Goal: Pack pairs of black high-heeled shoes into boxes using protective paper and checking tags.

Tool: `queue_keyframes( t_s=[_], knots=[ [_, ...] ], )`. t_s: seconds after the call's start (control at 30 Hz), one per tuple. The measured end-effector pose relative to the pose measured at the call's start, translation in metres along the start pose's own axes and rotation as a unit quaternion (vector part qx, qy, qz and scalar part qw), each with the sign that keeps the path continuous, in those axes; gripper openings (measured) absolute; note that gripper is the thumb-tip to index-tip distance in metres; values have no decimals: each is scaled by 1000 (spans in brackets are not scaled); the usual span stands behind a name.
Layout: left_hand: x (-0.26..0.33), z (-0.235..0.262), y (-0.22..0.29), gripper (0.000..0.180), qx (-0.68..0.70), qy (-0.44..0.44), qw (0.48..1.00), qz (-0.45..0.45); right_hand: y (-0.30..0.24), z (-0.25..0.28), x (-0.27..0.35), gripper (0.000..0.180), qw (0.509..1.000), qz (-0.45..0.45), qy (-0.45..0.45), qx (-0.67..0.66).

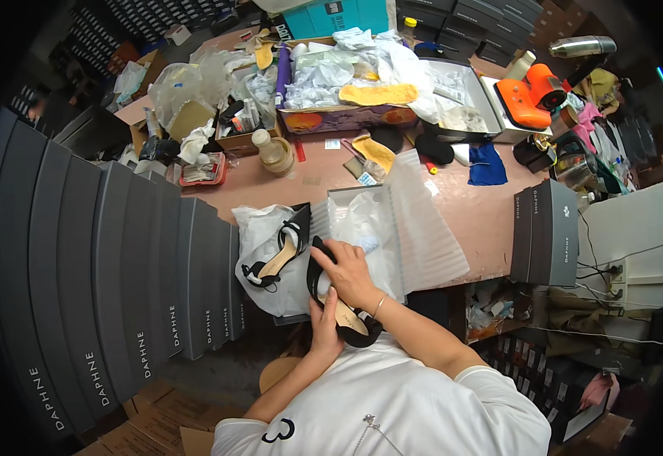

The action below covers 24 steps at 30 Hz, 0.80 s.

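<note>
A black heeled sandal [355, 325] with a beige insole is held in front of my body, its heel end toward me. My left hand [326, 331] grips its side, thumb against the insole edge. My right hand [351, 273] is closed over the front part by the black strap; its fingers partly hide the toe. The matching black sandal [280, 260] lies to the left on white tissue paper [254, 227]. Behind my hands an open grey shoebox [344, 193] holds more white paper, and a ribbed translucent foam sheet [431, 239] spreads over its right side.
Dark grey shoeboxes [143, 251] stand in a row on the left; more boxes [544, 232] stand at the right. Along the table's back are a box of crumpled plastic [320, 120], a glass jar [274, 156], a blue cloth [487, 165] and an orange device [525, 102].
</note>
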<state>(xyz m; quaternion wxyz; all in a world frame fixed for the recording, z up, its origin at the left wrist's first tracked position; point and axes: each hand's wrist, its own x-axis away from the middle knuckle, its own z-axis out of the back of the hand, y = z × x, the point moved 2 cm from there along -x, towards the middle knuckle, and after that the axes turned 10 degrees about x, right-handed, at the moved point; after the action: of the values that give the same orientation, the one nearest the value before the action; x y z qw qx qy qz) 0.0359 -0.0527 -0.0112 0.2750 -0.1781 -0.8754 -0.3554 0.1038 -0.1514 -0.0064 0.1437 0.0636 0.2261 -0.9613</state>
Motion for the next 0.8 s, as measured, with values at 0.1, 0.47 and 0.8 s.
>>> queue_keyframes(
  t_s=[0.1, 0.47, 0.8],
  knots=[
    [0, 13, -11, 37, -21, -8, 1000, -6, 1, -12, 7, 75, 992, 12, -30, 125],
    [-17, 33, 3, 33, 42, 5, 995, 91, 130, -35, 20, 48, 982, -26, -121, 142],
    [-23, 24, -12, 43, -6, -1, 1000, 2, 15, 22, 17, 29, 996, 18, -49, -75]
  ],
)
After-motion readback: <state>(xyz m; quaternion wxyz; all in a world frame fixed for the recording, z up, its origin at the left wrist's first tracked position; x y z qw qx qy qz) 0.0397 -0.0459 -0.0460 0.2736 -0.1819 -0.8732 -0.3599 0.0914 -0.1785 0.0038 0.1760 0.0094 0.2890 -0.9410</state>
